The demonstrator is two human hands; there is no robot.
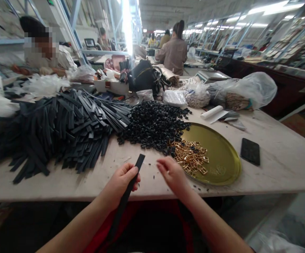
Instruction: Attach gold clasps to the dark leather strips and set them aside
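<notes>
A black strap is pinched in my left hand, thumb on top, its flat end pointing up and its length hanging down past the table edge. My right hand is just to the right, apart from the strap, its fingers loosely bent and slightly parted with nothing visible in them. Beyond that hand lie gold buckles heaped on a round gold tray. A pile of small black loops spreads behind both hands and partly onto the tray. Many more black straps are heaped at the left.
A phone lies right of the tray. Along the back of the table are a black bag, plastic bags and a white roll. One person sits at the left; another stands farther back.
</notes>
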